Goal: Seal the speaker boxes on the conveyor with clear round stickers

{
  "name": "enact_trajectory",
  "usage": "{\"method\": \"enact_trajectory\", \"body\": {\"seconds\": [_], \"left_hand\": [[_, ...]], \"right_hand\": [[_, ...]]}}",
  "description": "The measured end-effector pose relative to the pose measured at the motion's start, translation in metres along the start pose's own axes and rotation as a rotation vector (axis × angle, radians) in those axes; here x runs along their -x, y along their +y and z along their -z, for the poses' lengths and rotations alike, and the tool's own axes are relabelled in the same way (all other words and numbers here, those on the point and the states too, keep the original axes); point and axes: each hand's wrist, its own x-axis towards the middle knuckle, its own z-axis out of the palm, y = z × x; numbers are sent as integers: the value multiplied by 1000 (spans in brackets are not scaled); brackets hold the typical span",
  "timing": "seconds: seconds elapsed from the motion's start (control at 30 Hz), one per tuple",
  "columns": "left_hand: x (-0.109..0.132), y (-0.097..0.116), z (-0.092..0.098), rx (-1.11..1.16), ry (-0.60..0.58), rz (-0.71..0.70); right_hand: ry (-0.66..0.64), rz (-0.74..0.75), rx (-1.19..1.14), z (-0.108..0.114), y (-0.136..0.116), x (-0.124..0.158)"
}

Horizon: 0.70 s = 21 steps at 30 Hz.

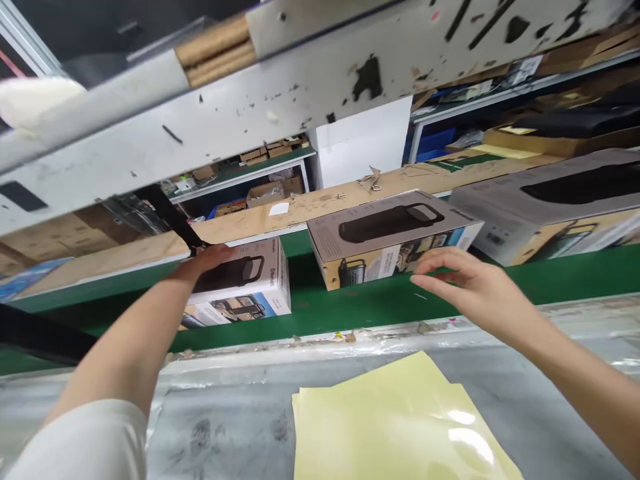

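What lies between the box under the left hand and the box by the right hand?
Only bare green belt separates the left box from the middle box, per the head view.

The left arm (130,347) is stretched forward and upward, bare below a white sleeve (85,440) at the upper arm. The left grip (203,261) is laid palm down, with the fingers flat and close together and nothing clasped. The right arm (565,360) is brought in from the right side, and the right grip (463,283) is held open in the air, its fingers loosely curved, slightly spread and pointed leftward.
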Motion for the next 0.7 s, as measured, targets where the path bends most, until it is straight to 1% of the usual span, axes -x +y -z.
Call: {"method": "enact_trajectory", "body": {"seconds": [0.07, 0.17, 0.23, 0.3, 0.37, 0.47, 0.57, 0.7], "left_hand": [[-1, 25, -6, 20, -41, -8], [-7, 65, -15, 82, -77, -60], [-14, 86, -17, 123, -103, -77], [-23, 97, -16, 152, -145, -73], [-31, 99, -15, 179, -191, -63], [-40, 91, -17, 241, -238, -59], [-45, 81, -22, 325, -272, -58], [-49, 74, -26, 436, -273, -51]], "right_hand": [[-135, 12, -118, -23, -15, -6], [-366, -49, -333, -72, -48, -28], [-444, -149, -482, -109, -68, -47], [-465, -274, -593, -145, -82, -68], [-474, -359, -634, -176, -90, -86], [-468, -396, -596, -210, -91, -105], [-453, -415, -528, -232, -89, -116], [-436, -424, -381, -248, -87, -122]]}}
